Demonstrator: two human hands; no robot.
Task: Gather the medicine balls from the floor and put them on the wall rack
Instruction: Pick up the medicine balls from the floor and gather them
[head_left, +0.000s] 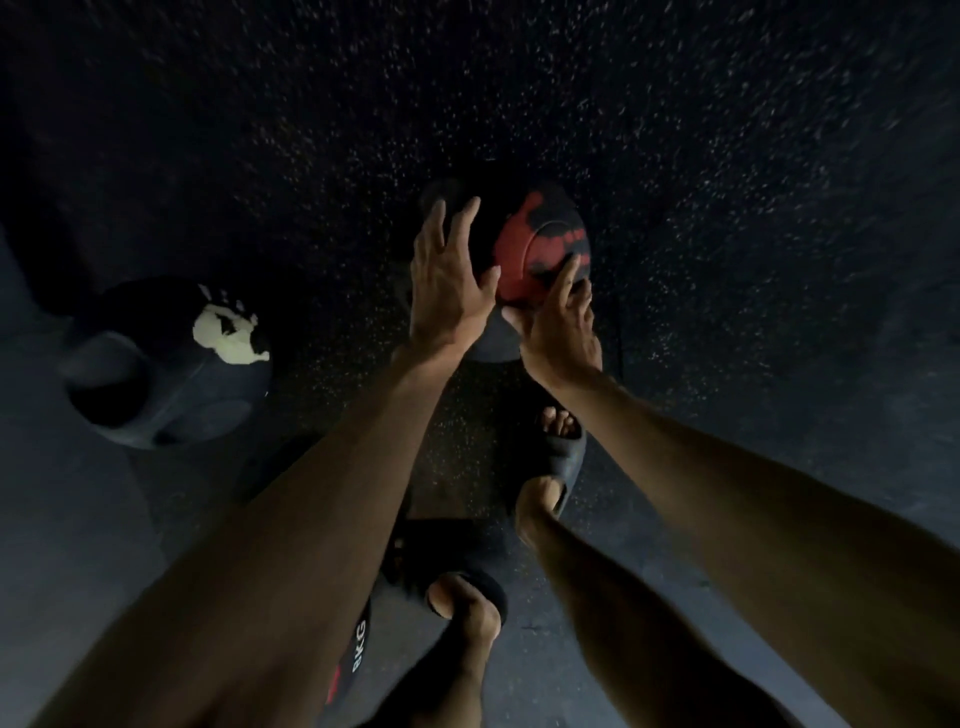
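A gym: speckled rubber floor (727, 130), medicine balls (171, 364) lying about

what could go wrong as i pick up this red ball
The left hand and right hand rest on the near side of the red ball, not under it, so it may slip on lifting.
The open-toed slide sits close to that ball, so a drop could hit the foot.
The 8KG ball by the feet could trip a step back.
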